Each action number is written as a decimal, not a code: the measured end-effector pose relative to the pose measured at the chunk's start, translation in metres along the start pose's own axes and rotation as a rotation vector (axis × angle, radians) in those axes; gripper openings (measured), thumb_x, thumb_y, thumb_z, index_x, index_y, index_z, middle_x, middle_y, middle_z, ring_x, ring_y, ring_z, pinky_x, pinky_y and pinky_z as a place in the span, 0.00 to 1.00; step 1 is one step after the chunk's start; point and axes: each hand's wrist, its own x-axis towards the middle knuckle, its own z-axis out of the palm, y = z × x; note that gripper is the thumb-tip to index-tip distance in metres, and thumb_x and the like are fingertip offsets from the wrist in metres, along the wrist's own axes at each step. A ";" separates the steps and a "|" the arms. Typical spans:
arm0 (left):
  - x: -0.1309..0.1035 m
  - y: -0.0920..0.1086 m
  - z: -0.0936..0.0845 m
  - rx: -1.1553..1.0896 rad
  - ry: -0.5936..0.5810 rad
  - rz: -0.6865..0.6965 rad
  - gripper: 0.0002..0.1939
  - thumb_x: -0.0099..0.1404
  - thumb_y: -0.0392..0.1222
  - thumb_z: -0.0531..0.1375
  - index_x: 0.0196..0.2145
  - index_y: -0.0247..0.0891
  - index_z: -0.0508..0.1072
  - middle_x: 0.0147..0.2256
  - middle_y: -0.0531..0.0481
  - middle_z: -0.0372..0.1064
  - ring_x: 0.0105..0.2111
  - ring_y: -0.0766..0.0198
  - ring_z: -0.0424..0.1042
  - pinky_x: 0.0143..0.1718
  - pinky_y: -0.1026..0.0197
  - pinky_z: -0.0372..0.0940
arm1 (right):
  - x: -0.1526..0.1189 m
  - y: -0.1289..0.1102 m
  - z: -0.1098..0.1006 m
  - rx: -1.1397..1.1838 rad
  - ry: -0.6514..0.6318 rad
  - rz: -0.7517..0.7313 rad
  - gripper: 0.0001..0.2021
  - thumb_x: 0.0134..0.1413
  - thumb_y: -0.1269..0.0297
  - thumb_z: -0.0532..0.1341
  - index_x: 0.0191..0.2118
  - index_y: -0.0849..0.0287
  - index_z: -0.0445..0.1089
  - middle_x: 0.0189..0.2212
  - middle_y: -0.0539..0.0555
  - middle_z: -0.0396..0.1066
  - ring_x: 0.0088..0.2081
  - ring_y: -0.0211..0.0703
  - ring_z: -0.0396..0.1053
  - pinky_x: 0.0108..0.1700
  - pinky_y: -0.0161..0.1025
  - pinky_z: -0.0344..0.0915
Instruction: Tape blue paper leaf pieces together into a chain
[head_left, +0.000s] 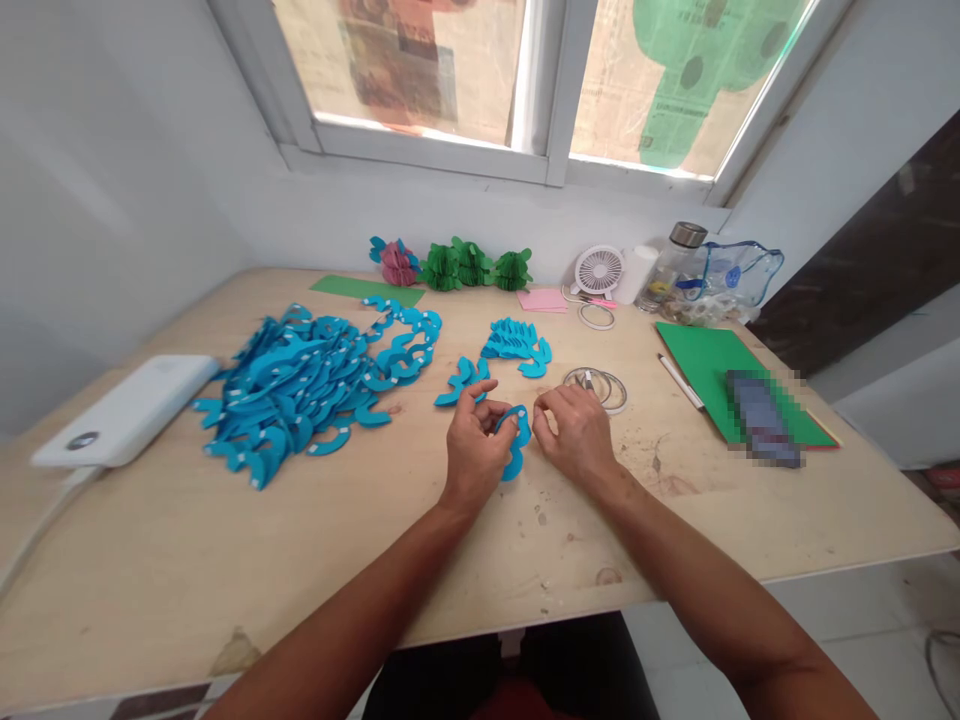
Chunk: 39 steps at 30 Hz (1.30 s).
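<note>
My left hand (480, 445) pinches a curved blue paper cutout (513, 464) between thumb and fingers, with a small white patch near its top. Just to the right, my right hand (576, 432) is closed, thumb against curled fingertips, a small gap from the cutout. Whatever those fingertips may hold is too small to make out. Beyond my left hand lie a few blue cutouts (453, 388), and farther back a neat fanned group of blue pieces (514, 340). A big heap of blue cutouts (285, 375), many with white patches, spreads to the left.
Rolls of tape (616, 395) lie beyond my right hand. A white power bank (127, 410) with a cable is at left. Green paper (705, 370), a pen (681, 382) and a blurred-out object are at right. Along the wall stand green paper figures (472, 265), a fan (598, 270) and a bottle (671, 268).
</note>
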 end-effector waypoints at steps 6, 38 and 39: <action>0.002 -0.004 -0.001 -0.036 -0.046 -0.025 0.27 0.49 0.37 0.63 0.47 0.37 0.62 0.27 0.53 0.70 0.27 0.66 0.70 0.29 0.65 0.65 | 0.003 0.006 0.004 0.463 -0.125 0.174 0.05 0.49 0.67 0.55 0.26 0.59 0.66 0.24 0.49 0.69 0.28 0.37 0.64 0.31 0.34 0.57; -0.004 0.003 0.003 -0.114 -0.345 -0.188 0.23 0.47 0.36 0.62 0.44 0.37 0.67 0.25 0.53 0.69 0.24 0.67 0.68 0.25 0.65 0.63 | 0.004 0.018 0.003 0.518 -0.007 0.195 0.05 0.52 0.67 0.54 0.30 0.58 0.65 0.27 0.52 0.68 0.29 0.39 0.63 0.32 0.36 0.60; -0.004 0.003 0.003 -0.119 -0.340 -0.188 0.24 0.47 0.36 0.62 0.44 0.37 0.66 0.25 0.53 0.69 0.24 0.67 0.68 0.26 0.65 0.63 | 0.004 0.018 0.004 0.510 -0.016 0.196 0.05 0.52 0.67 0.53 0.31 0.58 0.65 0.28 0.52 0.68 0.29 0.39 0.63 0.32 0.36 0.60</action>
